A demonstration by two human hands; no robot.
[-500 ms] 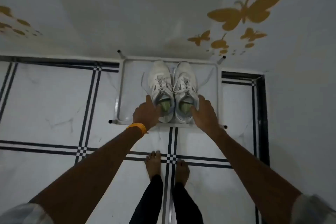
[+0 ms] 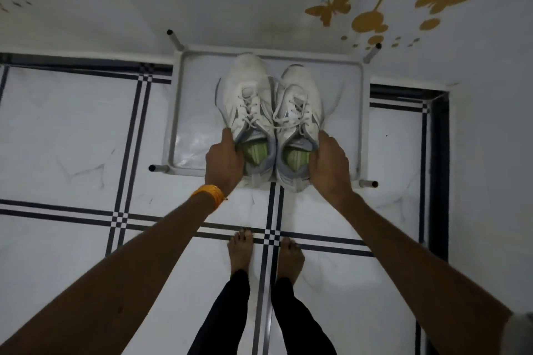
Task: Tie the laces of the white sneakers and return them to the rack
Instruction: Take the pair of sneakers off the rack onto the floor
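Head view: pair of white lace-up sneakers with grey trim and green insoles, side by side, toes toward the wall, on the top shelf of a low white metal-tube rack (image 2: 173,112) standing against the wall. Left sneaker (image 2: 248,101), right sneaker (image 2: 300,106); the two touch along their inner sides. Heels overhang the rack's near edge slightly.

Left hand (image 2: 225,161), with an orange thread band (image 2: 208,194) at the wrist, is closed around the outer heel collar of the left sneaker. Right hand (image 2: 328,161) grips the outer heel collar of the right sneaker likewise.

Laces (image 2: 253,112) run loose across both tongues, with ends trailing outward; no finished bow is visible, though the detail is small.

Judgement: early stage. Sneakers look untied and are on the rack, both gripped at the heel. Tying and the return both remain.

Bare feet (image 2: 265,251) stand on the white floor tiles with black grid lines (image 2: 72,138).
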